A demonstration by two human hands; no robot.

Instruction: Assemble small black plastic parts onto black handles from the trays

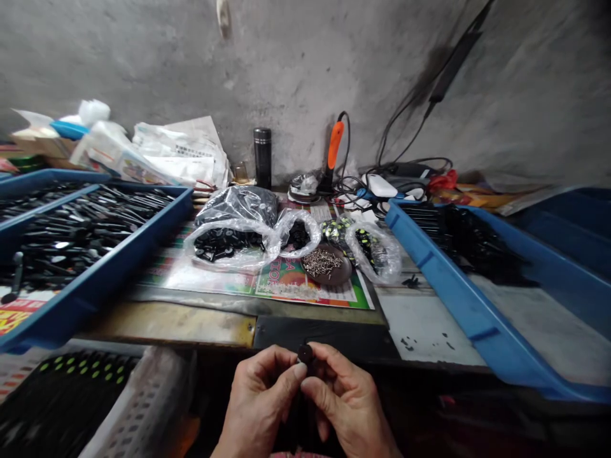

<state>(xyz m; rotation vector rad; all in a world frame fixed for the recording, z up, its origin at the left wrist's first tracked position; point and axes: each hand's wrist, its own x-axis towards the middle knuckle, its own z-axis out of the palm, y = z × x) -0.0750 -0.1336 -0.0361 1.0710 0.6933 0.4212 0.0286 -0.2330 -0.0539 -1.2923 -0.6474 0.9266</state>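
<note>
My left hand and my right hand meet just below the front edge of the workbench. Between their thumbs and fingertips they grip a small black part with a round end. Its lower portion is hidden by the fingers and the dark background, so its exact kind is unclear. Beyond the hands, a round dish holds many small metal screws. Left of the dish, open plastic bags hold black round pieces and smaller black pieces. A bag of black and yellow-green pieces lies on its right.
A blue tray full of slim black parts stands at left, another blue tray at right. Below left is a white basket of black parts with green dots. A black flask and an orange-handled tool stand at the wall.
</note>
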